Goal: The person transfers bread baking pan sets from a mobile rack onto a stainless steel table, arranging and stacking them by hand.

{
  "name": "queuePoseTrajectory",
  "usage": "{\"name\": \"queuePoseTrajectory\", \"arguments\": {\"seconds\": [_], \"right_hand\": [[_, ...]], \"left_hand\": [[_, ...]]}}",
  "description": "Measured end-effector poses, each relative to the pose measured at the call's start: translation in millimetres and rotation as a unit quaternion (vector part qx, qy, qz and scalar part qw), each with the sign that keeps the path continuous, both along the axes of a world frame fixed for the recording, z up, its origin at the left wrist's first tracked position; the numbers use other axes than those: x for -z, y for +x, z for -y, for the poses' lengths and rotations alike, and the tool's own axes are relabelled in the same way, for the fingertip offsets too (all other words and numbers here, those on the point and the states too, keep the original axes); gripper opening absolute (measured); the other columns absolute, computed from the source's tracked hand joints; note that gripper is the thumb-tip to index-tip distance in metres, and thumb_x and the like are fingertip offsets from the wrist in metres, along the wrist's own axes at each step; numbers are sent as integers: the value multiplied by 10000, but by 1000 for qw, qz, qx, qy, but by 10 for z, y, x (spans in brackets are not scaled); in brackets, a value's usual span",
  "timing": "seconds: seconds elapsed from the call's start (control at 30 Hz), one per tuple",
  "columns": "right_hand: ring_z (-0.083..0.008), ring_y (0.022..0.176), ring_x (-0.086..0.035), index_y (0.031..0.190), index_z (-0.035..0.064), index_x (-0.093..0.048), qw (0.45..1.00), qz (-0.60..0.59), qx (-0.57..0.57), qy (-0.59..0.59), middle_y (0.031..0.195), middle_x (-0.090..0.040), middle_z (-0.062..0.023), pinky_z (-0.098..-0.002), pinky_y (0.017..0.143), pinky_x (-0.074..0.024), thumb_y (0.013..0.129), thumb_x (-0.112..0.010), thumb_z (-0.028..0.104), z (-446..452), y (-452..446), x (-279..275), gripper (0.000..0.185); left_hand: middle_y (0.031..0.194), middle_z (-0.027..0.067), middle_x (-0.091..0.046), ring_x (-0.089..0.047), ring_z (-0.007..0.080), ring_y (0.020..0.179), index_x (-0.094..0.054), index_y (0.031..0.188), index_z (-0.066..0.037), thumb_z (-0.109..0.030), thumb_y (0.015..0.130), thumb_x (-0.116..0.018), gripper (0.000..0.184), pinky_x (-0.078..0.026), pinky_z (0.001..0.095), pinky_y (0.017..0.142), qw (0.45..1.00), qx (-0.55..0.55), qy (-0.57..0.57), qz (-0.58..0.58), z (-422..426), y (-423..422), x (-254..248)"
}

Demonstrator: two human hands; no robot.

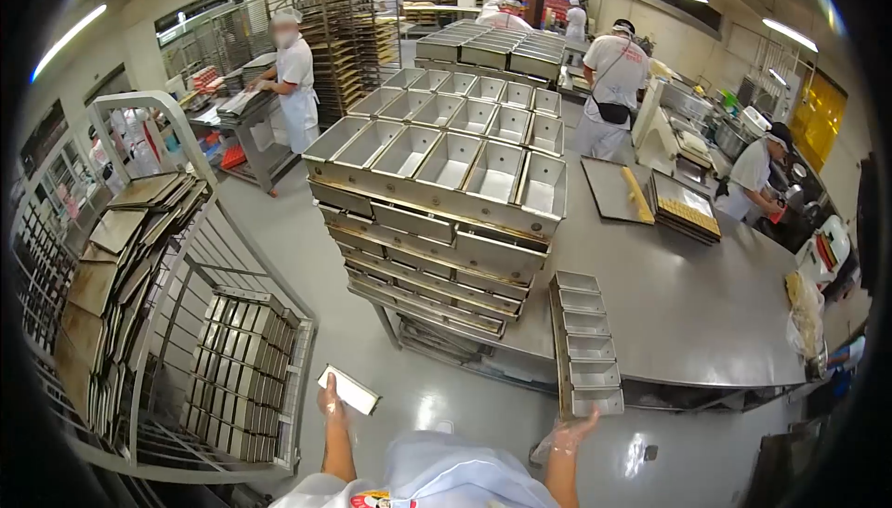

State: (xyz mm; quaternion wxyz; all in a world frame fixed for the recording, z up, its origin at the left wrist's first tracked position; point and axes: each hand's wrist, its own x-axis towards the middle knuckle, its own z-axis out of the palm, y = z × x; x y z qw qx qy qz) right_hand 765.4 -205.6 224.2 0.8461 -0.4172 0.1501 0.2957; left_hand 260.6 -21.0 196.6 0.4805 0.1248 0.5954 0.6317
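My left hand (331, 400), in a thin clear glove, is closed on one end of a narrow pale metal piece (349, 390), held out over the floor. On the right, my right hand (570, 434), also in a clear glove, is at the near end of a strapped row of metal loaf pans (592, 348). Its fingers are partly hidden under the pans. That row lies along the left part of the steel table, its near end at the edge. Ahead stands a tall stack of strapped loaf pans (451, 159), open side up.
A wire cart (149, 322) at left holds flat metal sheets (116, 229) and more pans (243, 373). The steel table (697, 313) bears trays (683, 206) at its far side. Several co-workers stand farther off, one (615, 76) beyond the table.
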Motion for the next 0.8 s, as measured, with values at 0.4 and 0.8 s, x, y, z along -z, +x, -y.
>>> {"name": "queuePoseTrajectory", "arguments": {"seconds": [0.4, 0.8], "right_hand": [[-311, 1231, -501, 1394, 31, -363, 930, -113, -347, 29, 1334, -506, -151, -404, 1048, -413, 889, -647, 374, -790, 762, 468, 673], [-317, 946, -620, 1137, 50, -509, 925, -186, -330, -35, 1126, -559, -199, -361, 777, -602, 932, -602, 205, -1738, 721, 238, 273]], "left_hand": [[1167, 172, -601, -598, 272, 1021, -544, 1226, 70, -471, 799, -777, 727, -474, 409, 929, 991, -76, -51, -96, 1481, 529, -485], [1557, 111, -317, -343, 322, 1398, -341, 1489, -46, -640, 865, -575, 892, -282, 446, 1143, 978, -63, -160, -118, 2003, 688, -748]]}}
